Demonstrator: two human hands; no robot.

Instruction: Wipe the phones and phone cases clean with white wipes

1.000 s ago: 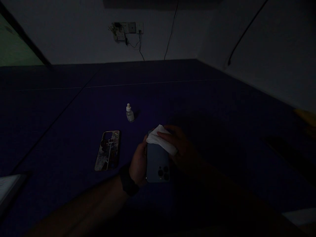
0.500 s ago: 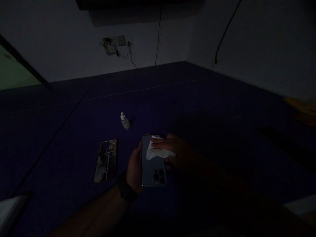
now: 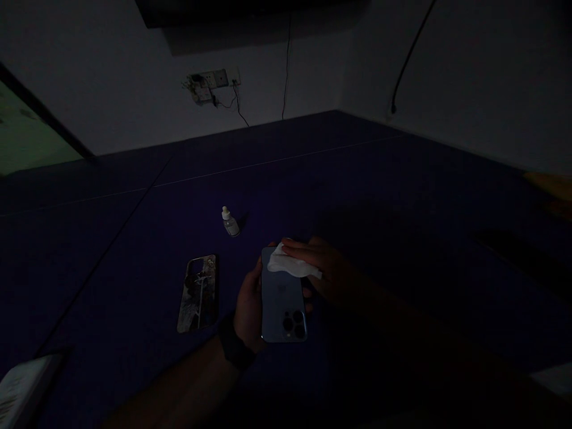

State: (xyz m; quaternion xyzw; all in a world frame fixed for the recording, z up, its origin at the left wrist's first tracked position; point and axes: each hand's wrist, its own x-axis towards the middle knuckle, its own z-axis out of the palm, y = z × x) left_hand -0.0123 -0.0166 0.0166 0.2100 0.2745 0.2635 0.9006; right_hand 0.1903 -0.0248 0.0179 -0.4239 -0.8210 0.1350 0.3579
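Observation:
A blue-grey smartphone [image 3: 280, 304] lies back up in my left hand [image 3: 249, 310], whose fingers wrap round its edges. Its camera lenses are at the end nearer me. My right hand [image 3: 328, 265] presses a folded white tissue [image 3: 290, 264] on the phone's far end, fingers on top of the tissue. Left of the phone, a patterned phone case [image 3: 198, 295] with a camera cut-out rests on the dark blue floor covering. Beyond it stands a small clear dropper bottle [image 3: 231, 225] with a white top.
At the lower left is a white box-like object [image 3: 27, 381], partly cut off. Wall sockets [image 3: 210, 80] with plugs and cables are on the far wall, below a dark screen [image 3: 250, 9]. A dark flat shape lies dimly at the right, with yellow cloth [image 3: 552, 185] near the wall.
My right hand has slid the tissue toward the far end of the phone, baring more of its back. The whole view has shifted slightly.

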